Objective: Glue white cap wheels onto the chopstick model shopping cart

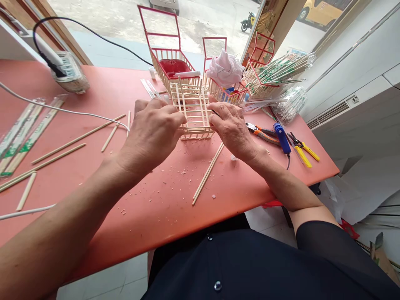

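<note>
A small basket-like frame of pale wooden sticks (194,111) is held up over the table between both hands. My left hand (159,125) is closed at its left side, thumb and fingers pinching near the lower left corner. On the opposite side my right hand (229,125) is closed on the frame's edge, and a thin dark tip shows by its fingers. The fingertips are partly hidden, so the exact sticks they grip are unclear. Two loose sticks (208,174) lie on the table below the frame.
Red-rimmed stick carts (170,62) stand behind, one holding a white cloth (226,68). Wrapped chopsticks (25,135) lie left, near a power strip (70,71) with cables. Orange-handled pliers (264,134), a blue tool (282,138) and yellow-handled cutters (302,149) lie right. Shavings dot the pink table (162,208).
</note>
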The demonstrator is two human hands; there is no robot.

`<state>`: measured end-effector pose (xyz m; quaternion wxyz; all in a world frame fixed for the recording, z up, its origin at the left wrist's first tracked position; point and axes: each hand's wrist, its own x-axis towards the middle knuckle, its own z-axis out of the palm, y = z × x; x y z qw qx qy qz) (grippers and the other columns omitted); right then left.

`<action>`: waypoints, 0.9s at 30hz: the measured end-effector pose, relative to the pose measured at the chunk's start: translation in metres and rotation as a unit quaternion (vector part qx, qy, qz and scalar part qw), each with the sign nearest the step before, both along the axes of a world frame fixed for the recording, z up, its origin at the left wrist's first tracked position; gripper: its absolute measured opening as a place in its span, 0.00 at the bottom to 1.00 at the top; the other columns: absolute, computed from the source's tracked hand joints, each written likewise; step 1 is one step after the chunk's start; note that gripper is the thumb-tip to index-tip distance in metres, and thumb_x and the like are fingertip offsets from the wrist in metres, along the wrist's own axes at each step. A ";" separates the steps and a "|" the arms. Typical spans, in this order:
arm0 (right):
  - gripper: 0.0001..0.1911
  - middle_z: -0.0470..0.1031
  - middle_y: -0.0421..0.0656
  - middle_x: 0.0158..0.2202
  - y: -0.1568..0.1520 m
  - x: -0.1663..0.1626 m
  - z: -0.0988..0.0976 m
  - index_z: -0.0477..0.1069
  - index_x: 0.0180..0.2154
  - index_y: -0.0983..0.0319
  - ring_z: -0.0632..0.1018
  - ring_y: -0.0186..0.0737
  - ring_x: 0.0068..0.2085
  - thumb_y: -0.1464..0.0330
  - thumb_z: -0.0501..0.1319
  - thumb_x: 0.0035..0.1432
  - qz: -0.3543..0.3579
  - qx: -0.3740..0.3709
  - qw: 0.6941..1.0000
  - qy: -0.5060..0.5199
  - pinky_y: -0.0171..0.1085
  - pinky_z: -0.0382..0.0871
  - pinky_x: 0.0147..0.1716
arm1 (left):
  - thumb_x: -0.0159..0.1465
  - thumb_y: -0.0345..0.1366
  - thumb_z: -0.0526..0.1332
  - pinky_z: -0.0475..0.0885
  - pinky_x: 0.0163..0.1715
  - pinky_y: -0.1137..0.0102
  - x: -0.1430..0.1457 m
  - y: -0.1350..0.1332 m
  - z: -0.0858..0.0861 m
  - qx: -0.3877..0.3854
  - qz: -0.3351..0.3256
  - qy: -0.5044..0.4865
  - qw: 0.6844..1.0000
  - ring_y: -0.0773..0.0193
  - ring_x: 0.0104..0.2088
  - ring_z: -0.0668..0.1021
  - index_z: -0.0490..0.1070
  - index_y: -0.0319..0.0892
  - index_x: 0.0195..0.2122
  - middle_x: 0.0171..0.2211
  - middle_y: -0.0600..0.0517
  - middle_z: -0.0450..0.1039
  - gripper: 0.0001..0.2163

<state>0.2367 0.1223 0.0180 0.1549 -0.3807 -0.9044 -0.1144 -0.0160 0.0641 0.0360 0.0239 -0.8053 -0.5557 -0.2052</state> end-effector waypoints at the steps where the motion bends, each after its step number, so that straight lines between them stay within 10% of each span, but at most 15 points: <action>1: 0.15 0.76 0.48 0.74 0.000 0.000 0.001 0.79 0.60 0.57 0.70 0.52 0.76 0.69 0.54 0.84 0.000 -0.001 1.000 -0.003 0.54 0.63 0.76 | 0.76 0.37 0.59 0.71 0.59 0.43 -0.002 0.001 0.000 0.002 -0.003 -0.007 1.000 0.39 0.56 0.81 0.77 0.48 0.37 0.43 0.44 0.85 0.11; 27: 0.14 0.83 0.47 0.68 0.006 0.005 0.000 0.77 0.55 0.56 0.77 0.51 0.70 0.73 0.54 0.83 0.041 -0.017 0.998 0.032 0.55 0.64 0.71 | 0.79 0.36 0.51 0.69 0.57 0.50 0.009 -0.003 0.003 0.007 0.027 -0.013 1.000 0.55 0.36 0.76 0.73 0.47 0.32 0.37 0.49 0.79 0.17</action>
